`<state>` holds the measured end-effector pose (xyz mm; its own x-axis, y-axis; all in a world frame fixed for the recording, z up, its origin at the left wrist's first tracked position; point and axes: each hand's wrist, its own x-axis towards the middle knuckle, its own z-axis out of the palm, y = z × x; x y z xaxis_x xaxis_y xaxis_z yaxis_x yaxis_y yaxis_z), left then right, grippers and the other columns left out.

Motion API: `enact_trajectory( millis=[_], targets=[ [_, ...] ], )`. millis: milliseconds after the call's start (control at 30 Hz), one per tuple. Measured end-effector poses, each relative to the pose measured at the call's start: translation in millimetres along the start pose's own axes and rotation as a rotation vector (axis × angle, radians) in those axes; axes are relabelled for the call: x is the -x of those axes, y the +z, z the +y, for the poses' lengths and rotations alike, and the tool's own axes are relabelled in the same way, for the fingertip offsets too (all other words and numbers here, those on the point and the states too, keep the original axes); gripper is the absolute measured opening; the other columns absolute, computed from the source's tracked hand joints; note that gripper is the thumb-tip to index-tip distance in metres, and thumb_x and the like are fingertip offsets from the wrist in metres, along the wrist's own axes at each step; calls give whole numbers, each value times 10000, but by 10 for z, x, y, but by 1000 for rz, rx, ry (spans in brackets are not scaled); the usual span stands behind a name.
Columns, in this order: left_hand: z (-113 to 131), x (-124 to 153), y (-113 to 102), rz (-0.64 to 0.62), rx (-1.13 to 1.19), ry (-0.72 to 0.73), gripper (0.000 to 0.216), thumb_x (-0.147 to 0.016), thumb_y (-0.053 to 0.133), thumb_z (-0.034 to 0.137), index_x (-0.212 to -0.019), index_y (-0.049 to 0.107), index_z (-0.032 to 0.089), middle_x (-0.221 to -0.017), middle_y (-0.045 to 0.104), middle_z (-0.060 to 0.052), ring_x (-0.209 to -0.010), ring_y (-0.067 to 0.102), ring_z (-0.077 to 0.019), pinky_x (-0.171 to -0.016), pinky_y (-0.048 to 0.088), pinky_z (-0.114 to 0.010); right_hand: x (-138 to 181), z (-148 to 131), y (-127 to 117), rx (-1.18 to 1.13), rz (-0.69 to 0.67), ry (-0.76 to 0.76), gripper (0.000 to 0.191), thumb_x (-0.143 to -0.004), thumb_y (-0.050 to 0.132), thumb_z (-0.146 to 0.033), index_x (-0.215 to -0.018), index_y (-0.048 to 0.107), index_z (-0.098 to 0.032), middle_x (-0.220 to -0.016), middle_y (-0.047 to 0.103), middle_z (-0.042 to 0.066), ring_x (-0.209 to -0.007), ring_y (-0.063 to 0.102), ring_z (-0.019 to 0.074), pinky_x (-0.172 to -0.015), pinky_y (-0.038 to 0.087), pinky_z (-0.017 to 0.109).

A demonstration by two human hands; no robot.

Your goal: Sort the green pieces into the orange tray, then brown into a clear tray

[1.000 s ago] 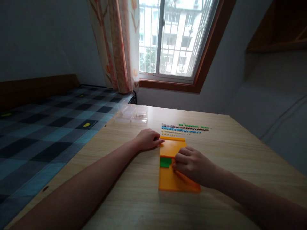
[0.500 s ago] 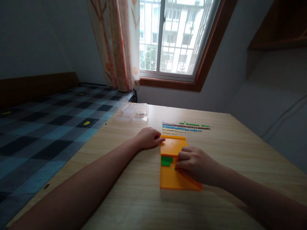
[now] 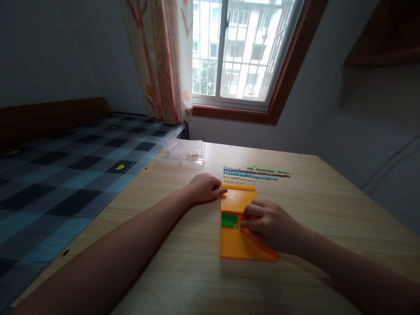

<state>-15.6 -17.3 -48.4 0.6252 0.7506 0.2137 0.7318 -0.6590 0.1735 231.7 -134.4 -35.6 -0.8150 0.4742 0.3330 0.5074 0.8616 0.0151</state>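
Green pcs (image 3: 229, 220), prob. being aligned in tray (image 3: 239, 200); R grip (image 3: 271, 224) near-closed, L grip (image 3: 204, 188) half-curled, holds unclear; next wants light nudge.

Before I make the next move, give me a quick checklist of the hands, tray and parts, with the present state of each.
1. Left hand at the orange tray's far left corner: ok.
2. Tray resting on the table: ok.
3. Green pieces grouped inside the tray, near its left wall: ok.
4. Right hand over the tray's right side, fingertips near the green pieces: ok.
5. Right fingertips free of any piece: cannot tell, too small and partly hidden.
6. Clear plastic boxes away from both hands: ok.
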Motion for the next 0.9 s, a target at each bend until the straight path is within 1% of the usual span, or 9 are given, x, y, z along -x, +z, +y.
enact_trajectory(
  millis=[100,400,567,667,900],
  targets=[
    [1,-3,-2,-5,-1,-4,424,-872,558,537,-628,648,202,-651,655,-36,-594,527,-157,-543,249,-290,-10,-7,11,-15,-38,14,167,-908,580,-193,-915,736,-249,-865,644,32,-766,497,185,-656,344,319],
    [22,-7,-20,-16,-11,-13,414,-872,549,528,-634,656,206,-648,657,-35,-594,526,-160,-555,276,-290,-48,-40,37,-29,-70,69,173,-912,567,-182,-902,731,-235,-854,642,36,-765,500,184,-658,348,315],
    [22,-9,-25,-17,-20,-11,410,-872,549,530,-641,668,212,-654,665,-35,-602,531,-161,-558,275,-291,-72,-88,10,-15,-134,111,137,-863,563,-153,-869,690,-203,-870,640,45,-764,501,185,-658,356,315],
    [17,-11,-19,-17,-34,-5,409,-879,548,524,-645,675,214,-670,679,-39,-604,532,-164,-563,266,-292,-93,-119,-23,-1,-165,123,126,-857,548,-147,-849,665,-192,-873,640,51,-766,505,187,-661,360,314],
    [9,-7,-5,-13,-40,-10,416,-880,544,539,-658,685,217,-690,692,-41,-611,531,-167,-573,261,-293,-129,-179,-28,9,-173,160,127,-868,528,-155,-847,650,-182,-873,647,56,-763,506,193,-657,349,319]
  ],
)
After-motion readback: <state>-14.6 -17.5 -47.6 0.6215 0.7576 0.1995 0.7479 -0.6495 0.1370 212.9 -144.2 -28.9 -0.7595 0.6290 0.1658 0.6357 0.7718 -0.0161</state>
